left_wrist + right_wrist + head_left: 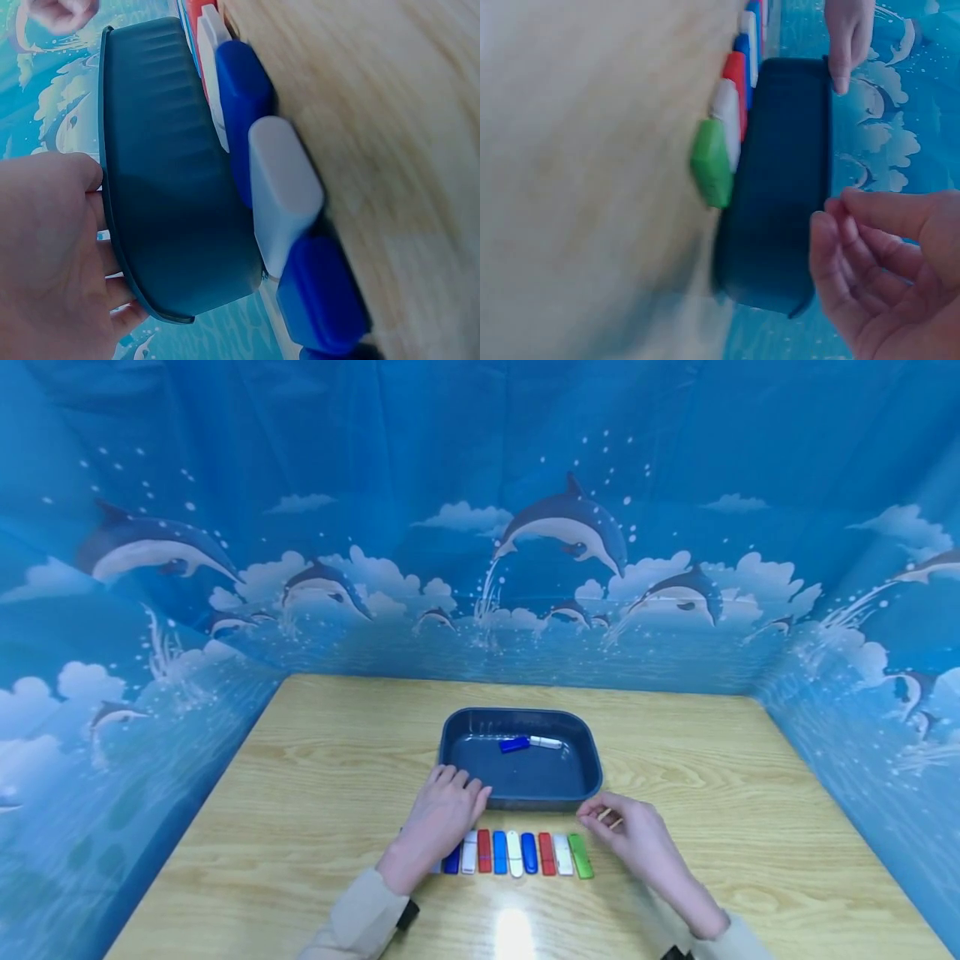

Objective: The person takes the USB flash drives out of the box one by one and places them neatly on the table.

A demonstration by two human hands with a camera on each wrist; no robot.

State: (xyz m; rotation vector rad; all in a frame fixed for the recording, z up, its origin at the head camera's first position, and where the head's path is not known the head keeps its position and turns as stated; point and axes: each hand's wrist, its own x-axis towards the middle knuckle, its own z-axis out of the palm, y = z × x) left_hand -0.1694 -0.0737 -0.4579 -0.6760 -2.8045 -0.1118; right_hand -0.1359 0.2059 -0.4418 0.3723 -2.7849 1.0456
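Small capped sticks that look like USB flash drives lie side by side in front of a dark blue tray (pixel 521 803). A green stick (pixel 581 857) is at the right end. The left end, near a dark blue stick (pixel 452 860), is partly covered by my left arm. Inside the tray a blue stick (pixel 514 744) and a white stick (pixel 545 742) lie end to end. My left hand (pixel 447 806) is at the tray's near left corner, fingers reaching over the rim. By the near right corner, my right hand (pixel 630 833) has loosely curled fingers, thumb near forefinger, nothing visible between them.
Beneath everything is a wood-grain table (pixel 337 752). A blue dolphin-print curtain (pixel 480 527) encloses its back and both sides. A bright light reflection (pixel 514 935) shows on the table in front of the row.
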